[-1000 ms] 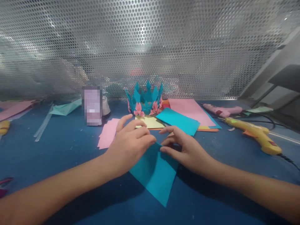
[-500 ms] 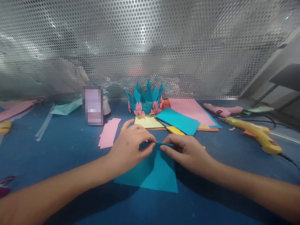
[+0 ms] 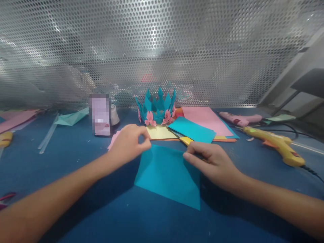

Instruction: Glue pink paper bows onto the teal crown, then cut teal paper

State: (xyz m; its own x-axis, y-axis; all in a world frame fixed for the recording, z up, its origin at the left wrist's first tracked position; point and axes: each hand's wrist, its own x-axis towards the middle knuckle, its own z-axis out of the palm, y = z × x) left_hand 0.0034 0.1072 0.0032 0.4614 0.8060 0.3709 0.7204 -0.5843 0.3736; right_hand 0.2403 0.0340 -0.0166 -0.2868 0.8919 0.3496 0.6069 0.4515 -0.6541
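Pinching turquoise sheet [image 3: 168,177] along far edge with thumb and fingers of left hand [image 3: 129,140] and right hand [image 3: 217,165]. Holding it over blue table [image 3: 113,212], nearside of paper crown [image 3: 158,111]. Apparently positioning; calling for even grip. Running close to yellow tool [image 3: 186,140] at far edge; facing tabletop nearside.

Cannot follow the top right corner of the blue sheet [image 3: 168,175] behind the right hand [image 3: 217,163], nor see all of the yellow tool [image 3: 186,140] there. Lose much of the pink slips [image 3: 115,140] behind the left hand [image 3: 130,140]. Cannot read the pixelated phone [image 3: 100,114], or see the white stand [image 3: 114,115] whole behind it. Find only blur through the perforated panel [image 3: 197,40]. See the magenta item [image 3: 7,196] cut off at the left edge.
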